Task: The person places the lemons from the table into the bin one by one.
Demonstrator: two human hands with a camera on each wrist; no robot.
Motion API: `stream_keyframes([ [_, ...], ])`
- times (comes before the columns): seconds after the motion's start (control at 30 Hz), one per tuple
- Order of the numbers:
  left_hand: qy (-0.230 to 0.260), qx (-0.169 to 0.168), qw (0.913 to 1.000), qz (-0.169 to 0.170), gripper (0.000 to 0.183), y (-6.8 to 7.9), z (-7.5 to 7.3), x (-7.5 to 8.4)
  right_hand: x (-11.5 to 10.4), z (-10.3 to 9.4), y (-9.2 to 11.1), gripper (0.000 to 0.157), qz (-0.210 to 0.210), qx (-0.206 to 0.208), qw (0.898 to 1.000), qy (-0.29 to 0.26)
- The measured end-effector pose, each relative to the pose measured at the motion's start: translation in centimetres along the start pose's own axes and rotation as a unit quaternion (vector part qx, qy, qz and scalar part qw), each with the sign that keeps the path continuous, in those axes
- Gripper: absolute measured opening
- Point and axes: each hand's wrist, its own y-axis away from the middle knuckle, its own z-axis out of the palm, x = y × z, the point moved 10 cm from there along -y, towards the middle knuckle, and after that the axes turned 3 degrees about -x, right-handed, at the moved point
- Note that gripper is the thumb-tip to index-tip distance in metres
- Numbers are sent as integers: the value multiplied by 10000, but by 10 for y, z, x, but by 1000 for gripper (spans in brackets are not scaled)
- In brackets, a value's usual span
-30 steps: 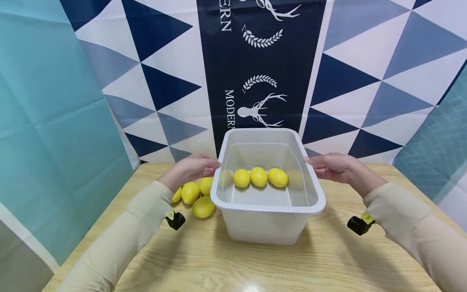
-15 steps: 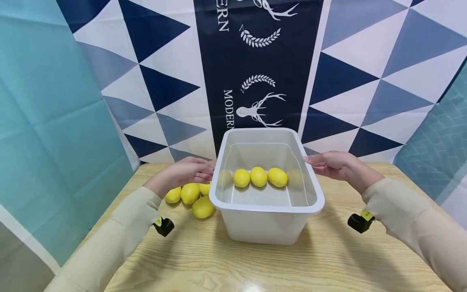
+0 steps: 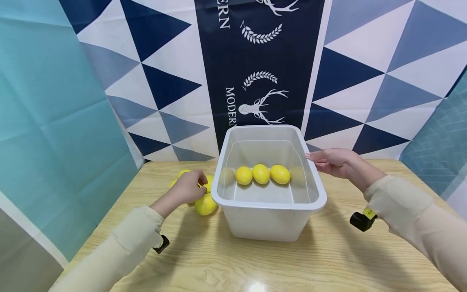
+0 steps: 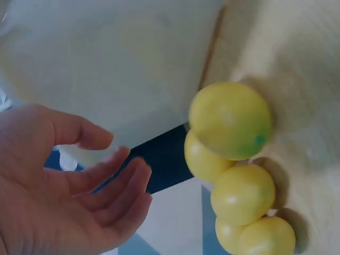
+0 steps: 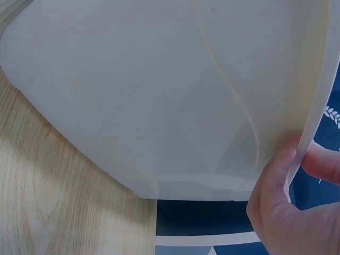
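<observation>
On the pale wooden table [image 3: 226,267], a white rectangular plastic tub [image 3: 264,223]; inside it, three yellow oval lemons [image 3: 260,174] abreast; left of it, more lemons [image 3: 206,205] clustered.

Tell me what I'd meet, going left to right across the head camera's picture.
Teal cloth, the person's left grip, white bin with three lemons in a row inside, right grip at the bin's rim, cream right sleeve.

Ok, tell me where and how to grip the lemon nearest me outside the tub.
Likely best: pinch the front lemon round its thick middle, coming from above and the left. It lies on the table, rounded, with the tub close on its right and other lemons behind.
</observation>
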Motion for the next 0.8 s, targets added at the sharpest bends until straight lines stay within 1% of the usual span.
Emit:
stream_keyframes([
  [0.1, -366, 225, 9991, -58, 23, 5, 5, 3, 0, -3, 0, 8, -35, 38, 9999, -104],
  [0.2, -676, 537, 9963, -28, 25, 9, 11, 4, 2, -3, 0, 9, -42, 39, 9998, -175],
  [0.3, -876, 920, 9917, 206, 31, 12, 17, 6, 3, -2, 0, 20, -42, 45, 9998, -169],
  [0.4, -921, 1284, 9862, 491, 40, 16, 23, 9, 2, -2, 0, 26, -84, 34, 9999, -84],
  [0.47, -955, 1390, 9839, 593, 43, 17, 30, 9, 3, -2, -1, 29, -80, 73, 9999, -31],
  [0.53, -1080, 1451, 9816, 611, 44, 18, 36, 8, 3, -2, -1, 31, -78, 101, 9999, -20],
  [0.73, -1712, 1576, 9713, 501, 46, 21, 49, 9, 4, 1, -1, 34, -119, 151, 9998, -108],
  [0.8, -1790, 1540, 9706, 473, 47, 22, 55, 10, 6, 0, -1, 34, -78, 153, 9997, -173],
])
